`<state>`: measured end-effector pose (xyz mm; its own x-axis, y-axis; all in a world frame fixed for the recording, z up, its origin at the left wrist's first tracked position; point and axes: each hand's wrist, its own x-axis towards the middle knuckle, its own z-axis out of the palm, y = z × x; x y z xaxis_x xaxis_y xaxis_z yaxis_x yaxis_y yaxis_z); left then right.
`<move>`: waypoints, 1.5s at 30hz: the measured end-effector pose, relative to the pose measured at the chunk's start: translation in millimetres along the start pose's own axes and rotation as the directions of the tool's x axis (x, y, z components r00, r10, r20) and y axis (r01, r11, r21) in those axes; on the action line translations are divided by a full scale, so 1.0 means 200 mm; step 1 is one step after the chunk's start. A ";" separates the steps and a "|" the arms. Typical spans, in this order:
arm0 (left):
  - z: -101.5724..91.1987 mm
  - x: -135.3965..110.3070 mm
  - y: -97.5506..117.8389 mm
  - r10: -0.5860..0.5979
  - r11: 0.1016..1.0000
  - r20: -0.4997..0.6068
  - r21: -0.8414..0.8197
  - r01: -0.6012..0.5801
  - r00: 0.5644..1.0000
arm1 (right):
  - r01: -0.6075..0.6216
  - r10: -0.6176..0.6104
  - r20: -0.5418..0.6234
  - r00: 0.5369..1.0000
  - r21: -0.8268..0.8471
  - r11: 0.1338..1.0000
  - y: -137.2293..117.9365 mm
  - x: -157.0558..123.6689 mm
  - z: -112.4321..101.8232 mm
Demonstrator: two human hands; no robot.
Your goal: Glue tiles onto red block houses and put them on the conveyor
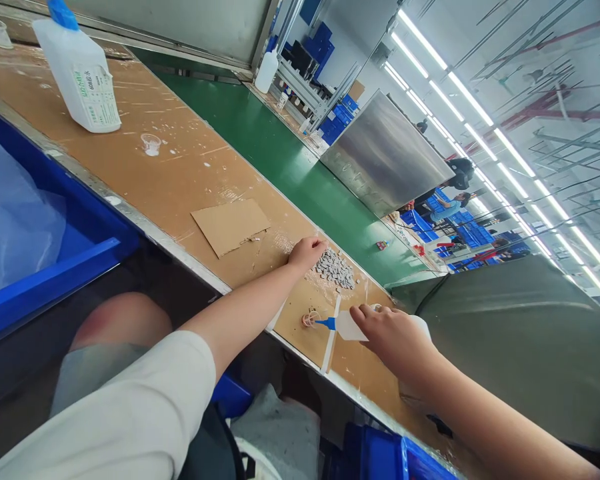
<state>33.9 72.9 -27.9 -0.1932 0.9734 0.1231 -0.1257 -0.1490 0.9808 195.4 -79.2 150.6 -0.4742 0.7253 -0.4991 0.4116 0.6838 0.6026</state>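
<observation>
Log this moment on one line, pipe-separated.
right hand: grips blue-tipped squeeze bottle, nozzle at small round part | left hand: at grey pieces pile, grip unclear | cardboard sheet: flat on bench

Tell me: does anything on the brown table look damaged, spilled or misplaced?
Yes. The flat tan cardboard piece has a ragged edge, as if torn. White splotches, possibly spills, mark the tabletop between it and the labelled white plastic bottle. Some small grey pieces stray from their pile.
</observation>
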 end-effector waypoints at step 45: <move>-0.05 -0.01 0.09 0.100 0.980 0.049 0.171 -0.107 0.994 | 0.350 0.971 0.212 0.107 0.907 -0.236 0.53 0.25 1.01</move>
<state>23.2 66.0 -12.9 -0.1570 0.9610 0.2275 0.0635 -0.2201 0.9734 372.7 46.1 62.6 0.5142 0.7587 0.4000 0.4426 0.1647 -0.8815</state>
